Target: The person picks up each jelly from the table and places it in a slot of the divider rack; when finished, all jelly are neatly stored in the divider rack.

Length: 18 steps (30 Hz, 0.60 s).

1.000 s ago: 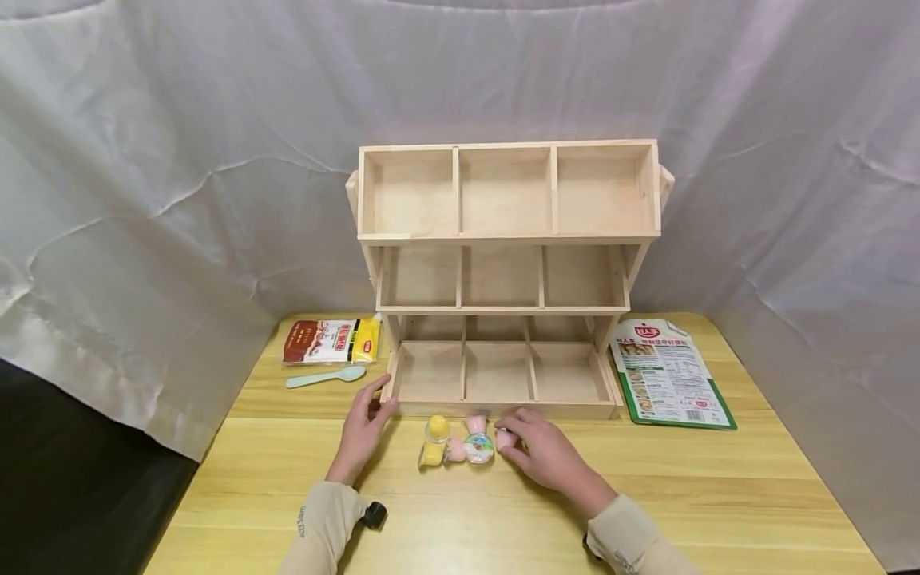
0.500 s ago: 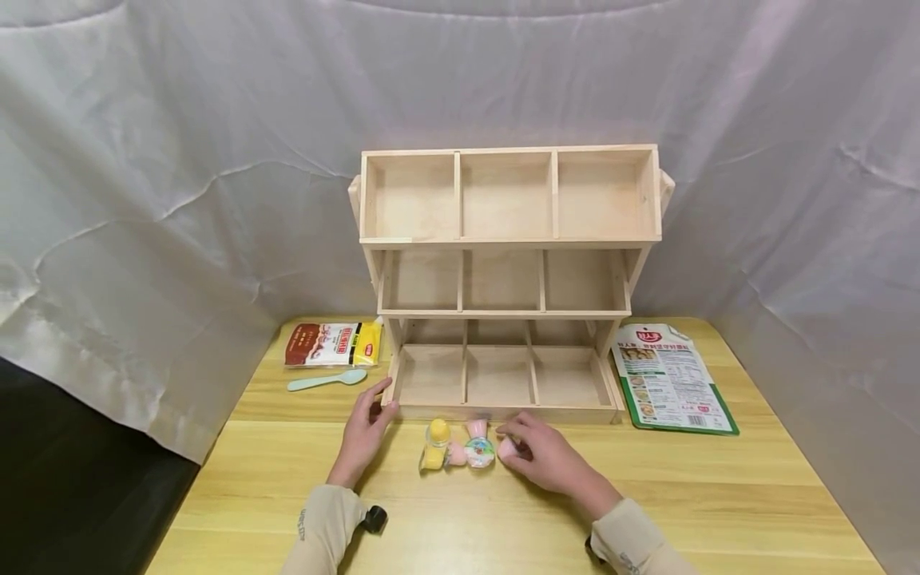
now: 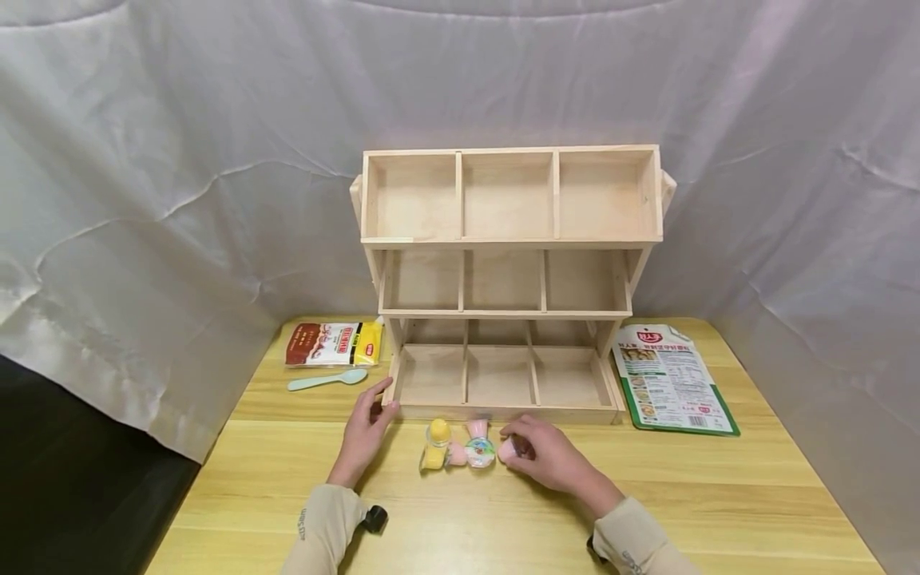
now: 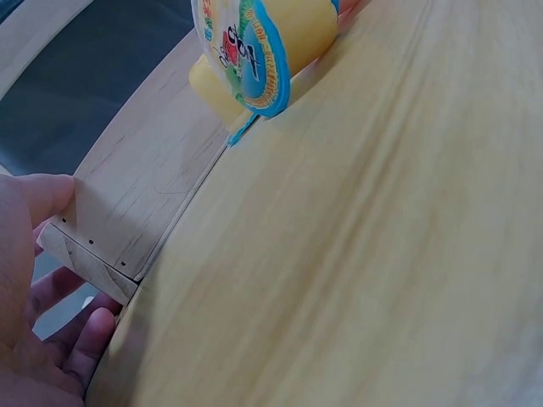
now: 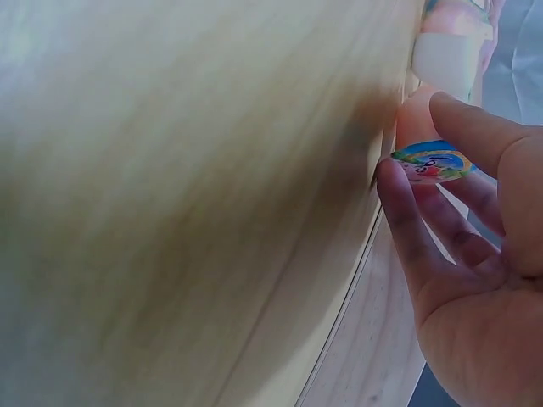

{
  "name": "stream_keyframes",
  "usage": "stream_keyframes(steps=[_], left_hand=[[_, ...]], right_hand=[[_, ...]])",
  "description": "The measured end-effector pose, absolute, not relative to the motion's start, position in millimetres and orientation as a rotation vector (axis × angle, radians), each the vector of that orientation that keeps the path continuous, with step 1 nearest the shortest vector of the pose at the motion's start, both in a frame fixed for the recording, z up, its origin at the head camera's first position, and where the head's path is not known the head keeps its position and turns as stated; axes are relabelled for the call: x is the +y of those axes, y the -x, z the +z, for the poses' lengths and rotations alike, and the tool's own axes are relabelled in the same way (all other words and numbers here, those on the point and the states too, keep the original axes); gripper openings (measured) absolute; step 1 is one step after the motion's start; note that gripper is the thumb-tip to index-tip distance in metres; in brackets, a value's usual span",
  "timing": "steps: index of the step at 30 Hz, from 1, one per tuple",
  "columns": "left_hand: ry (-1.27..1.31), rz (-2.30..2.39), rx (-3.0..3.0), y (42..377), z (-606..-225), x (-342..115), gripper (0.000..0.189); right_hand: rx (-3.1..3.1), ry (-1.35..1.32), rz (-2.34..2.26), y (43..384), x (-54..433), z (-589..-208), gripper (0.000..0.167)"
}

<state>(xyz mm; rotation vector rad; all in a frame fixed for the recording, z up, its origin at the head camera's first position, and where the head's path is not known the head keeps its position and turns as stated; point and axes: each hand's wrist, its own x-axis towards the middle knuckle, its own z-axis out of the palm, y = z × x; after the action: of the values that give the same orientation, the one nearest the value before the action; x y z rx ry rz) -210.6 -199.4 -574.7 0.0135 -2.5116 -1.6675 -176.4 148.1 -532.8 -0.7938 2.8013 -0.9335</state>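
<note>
My left hand (image 3: 362,438) is at the front left corner of the wooden box (image 3: 503,413). In the left wrist view its thumb lies on the front panel (image 4: 144,161), with the fingers curled at the side. My right hand (image 3: 552,457) pinches a pink jelly cup (image 3: 507,450) on the table; the right wrist view shows the cup's printed lid (image 5: 433,163) between thumb and fingers. To its left stand several more jelly cups in a cluster: a pink one under a printed lid (image 3: 479,452), another pink one (image 3: 456,454), and yellow ones (image 3: 434,457) at the left end.
The box opens into three stepped tiers, each split into three compartments, such as the top tier (image 3: 509,196). At left lie a red and yellow food packet (image 3: 334,343) and a pale blue spoon (image 3: 327,379). A green-edged food pouch (image 3: 674,379) lies at right on the table (image 3: 762,487).
My right hand has shifted slightly right with the pink jelly cup, widening its gap from the other cups. My left hand stays at the box corner. The head view has tilted slightly.
</note>
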Motion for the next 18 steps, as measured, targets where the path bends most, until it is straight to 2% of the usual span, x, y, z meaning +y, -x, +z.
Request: stream_keyframes(steps=[13,18], left_hand=[[-0.028,-1.701,-2.506,211.0,-574.2,-200.3,0.049],[-0.025,-1.697,-2.507,210.0,-574.7,-200.4,0.05]], right_hand=[[2.817,0.669,-1.006,176.6,147.9,-519.7,0.053],[2.847,0.679,-1.044,177.5,146.2,-508.1,0.053]])
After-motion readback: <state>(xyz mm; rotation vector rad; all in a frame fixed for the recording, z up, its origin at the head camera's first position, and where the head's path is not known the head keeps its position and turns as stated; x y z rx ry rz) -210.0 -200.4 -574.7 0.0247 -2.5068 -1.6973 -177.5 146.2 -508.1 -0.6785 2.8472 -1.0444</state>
